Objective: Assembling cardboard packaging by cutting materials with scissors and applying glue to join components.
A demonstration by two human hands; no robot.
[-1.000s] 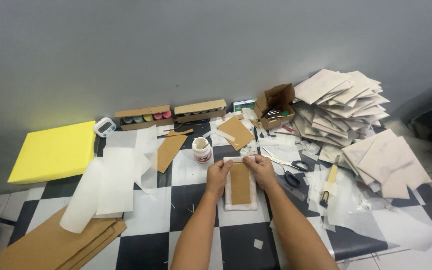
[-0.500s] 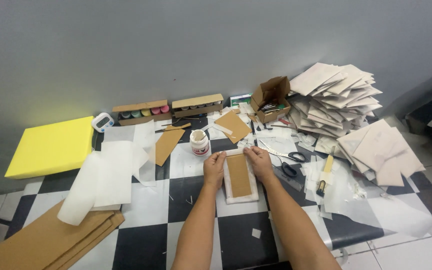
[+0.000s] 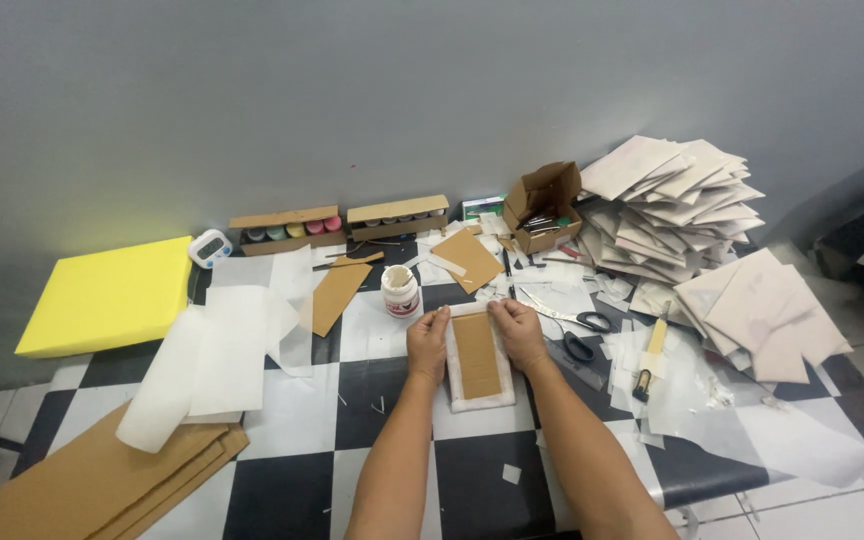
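Observation:
A brown cardboard rectangle [image 3: 477, 355] lies on a white paper sheet [image 3: 482, 402] on the black-and-white checkered floor. My left hand [image 3: 428, 343] presses down on the left edge of the paper and card. My right hand [image 3: 518, 331] presses on the right edge near the top. Both hands lie flat with fingers on the folded paper border. A small white glue jar [image 3: 400, 291] stands just beyond my left hand.
Black scissors [image 3: 582, 338] and a yellow-handled knife [image 3: 649, 353] lie to the right. A pile of finished white pieces [image 3: 667, 205] sits at the back right. White tissue sheets [image 3: 217, 350], a brown cardboard stack [image 3: 92, 480], a yellow foam block [image 3: 107, 293] and paint boxes [image 3: 287, 228] lie on the left.
My hands have stayed on the card's two sides, shifting slightly along its edges. The view has drifted a little; the card stays in place.

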